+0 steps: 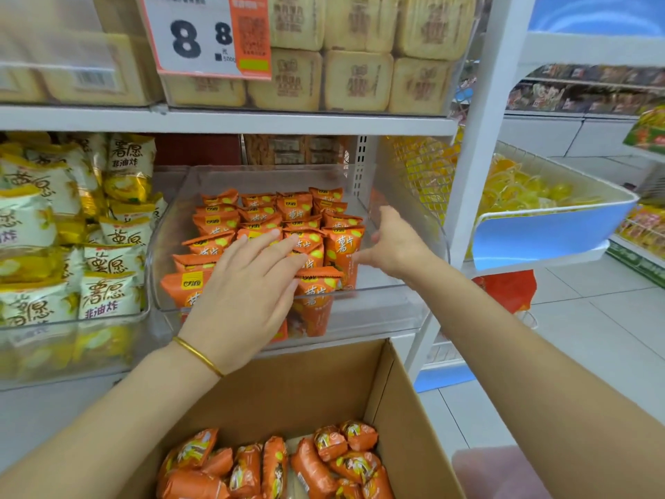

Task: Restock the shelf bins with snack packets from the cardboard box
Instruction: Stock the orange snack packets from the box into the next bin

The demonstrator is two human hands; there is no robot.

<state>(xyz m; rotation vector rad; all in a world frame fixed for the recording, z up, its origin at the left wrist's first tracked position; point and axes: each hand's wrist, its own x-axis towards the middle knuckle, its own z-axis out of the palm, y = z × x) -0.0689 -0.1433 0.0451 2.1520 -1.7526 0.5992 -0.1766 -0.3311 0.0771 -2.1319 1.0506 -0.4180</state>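
Head view, restocking step. The left hand (248, 282), fingers straight and spread, lies flat on the front rows of orange snack packets (298, 207) standing in the clear shelf bin (431, 246). The right hand (392, 243), fingers extended and slightly blurred, meets the right flank of the same rows. Neither hand holds a packet. More packets of this kind (324, 459) lie loose in the open cardboard box (324, 383) directly below the bin. Handling, as judged: each packet is light, air-puffed and soft, with a slick film skin and probably brittle contents (crushing is the main risk). It is best taken by the crimped top seam or cradled across its broad faces, 2 or 3 at once. Room: the bin's right part shows bare floor, open for new rows. Its low front rim and curved side walls favour entry from above and in front, under the shelf board (252, 120). A bin of yellow packets (108, 293) sits just beside on the left.
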